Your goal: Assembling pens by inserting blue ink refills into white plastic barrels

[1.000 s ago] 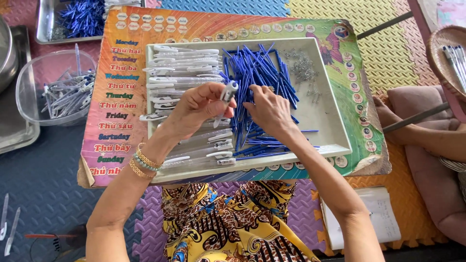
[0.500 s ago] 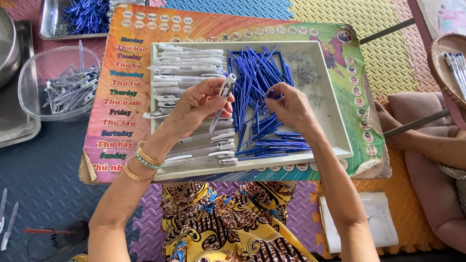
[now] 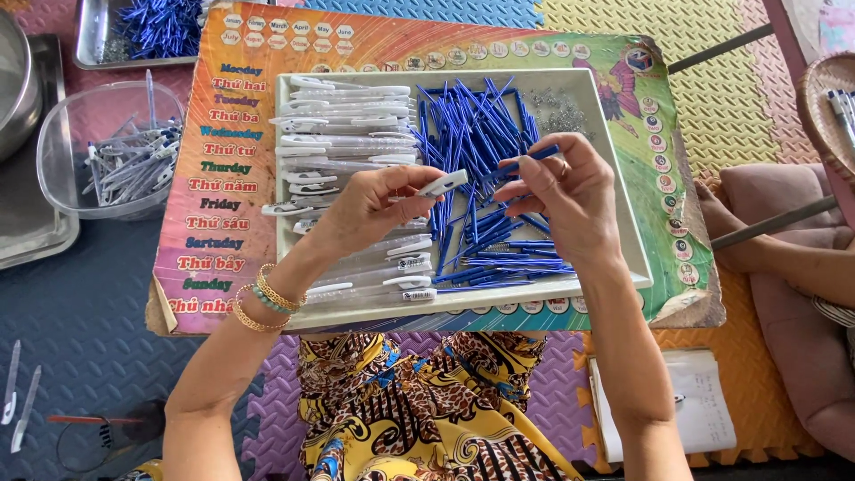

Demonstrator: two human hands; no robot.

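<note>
Assembly in hand: above the tray [image 3: 614, 178], left hand [image 3: 370, 209] fingers clamp a white barrel [image 3: 443, 184], right hand [image 3: 570, 191] fingers pinch a blue refill [image 3: 534, 154]; next, aligning refill tip with barrel opening.

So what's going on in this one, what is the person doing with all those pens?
A person sits over a white tray resting on a colourful board. The left hand holds a white pen barrel by its end; the right hand pinches a blue refill just beside it, the two parts close together above the tray. White barrels fill the tray's left side, and loose blue refills are piled on its right. A clear tub to the left holds more pen parts.
</note>
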